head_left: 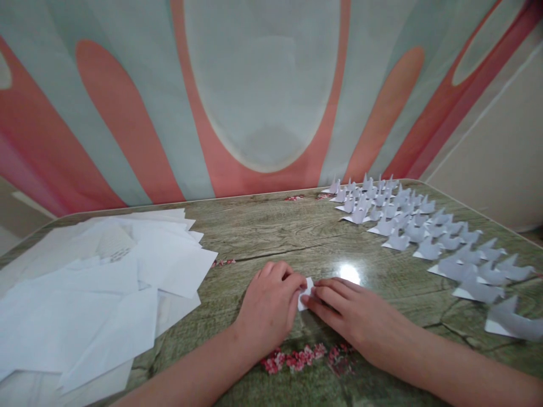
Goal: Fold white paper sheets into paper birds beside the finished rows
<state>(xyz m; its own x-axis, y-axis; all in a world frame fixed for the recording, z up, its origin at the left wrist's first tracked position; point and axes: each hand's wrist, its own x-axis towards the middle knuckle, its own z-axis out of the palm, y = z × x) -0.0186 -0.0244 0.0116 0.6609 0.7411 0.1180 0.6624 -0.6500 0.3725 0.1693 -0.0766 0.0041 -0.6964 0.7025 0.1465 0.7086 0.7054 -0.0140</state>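
Between my two hands, low over the middle of the table, is a small folded piece of white paper (304, 302). My left hand (271, 299) has its fingers curled and closed on the paper's left side. From the right, my right hand (343, 308) pinches the same paper, with thumb and fingertips at its edge. Parts of the paper are covered by the fingers, so its full shape does not show.
Loose white sheets (106, 294) lie in an overlapping heap on the left of the wood-patterned table (254, 226). Several rows of folded paper birds (428, 247) stand along the right side. A pink and grey patterned wall (263, 90) rises behind the far edge.
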